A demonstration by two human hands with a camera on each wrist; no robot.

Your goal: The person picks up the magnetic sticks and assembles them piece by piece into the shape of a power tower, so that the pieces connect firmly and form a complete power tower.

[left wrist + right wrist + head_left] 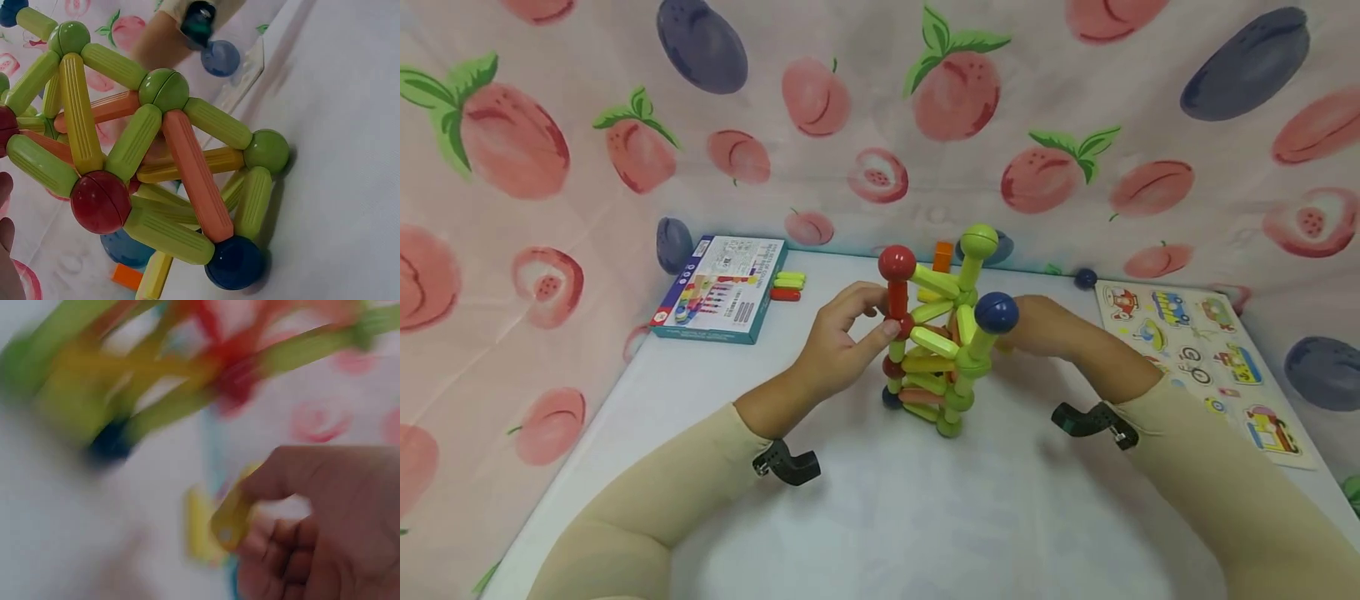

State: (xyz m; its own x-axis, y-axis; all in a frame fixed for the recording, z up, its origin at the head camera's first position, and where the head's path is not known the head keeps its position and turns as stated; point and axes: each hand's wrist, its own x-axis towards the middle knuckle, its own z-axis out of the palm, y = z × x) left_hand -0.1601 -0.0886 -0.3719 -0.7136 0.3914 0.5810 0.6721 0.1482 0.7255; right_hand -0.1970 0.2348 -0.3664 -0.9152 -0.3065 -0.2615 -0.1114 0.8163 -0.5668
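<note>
A tower of magnetic rods and balls (973, 362) stands upright on the white table. My left hand (842, 342) holds its left side, thumb on a red ball (906, 325) and fingers near the red rod (898, 302) above it. Behind the tower's right side is my right hand (1045, 325), partly hidden in the head view. In the right wrist view, that hand pinches a yellow rod (231, 520) between thumb and fingers, apart from the tower. Blue (997, 312), red (897, 262) and green (979, 242) balls top the tower's uprights.
At the back left lies a picture box (722, 287), with green rods (790, 282) and a red rod (786, 295) beside it. A loose dark blue ball (1086, 277) sits back right, near a picture puzzle board (1195, 367). An orange block (942, 255) shows behind the tower.
</note>
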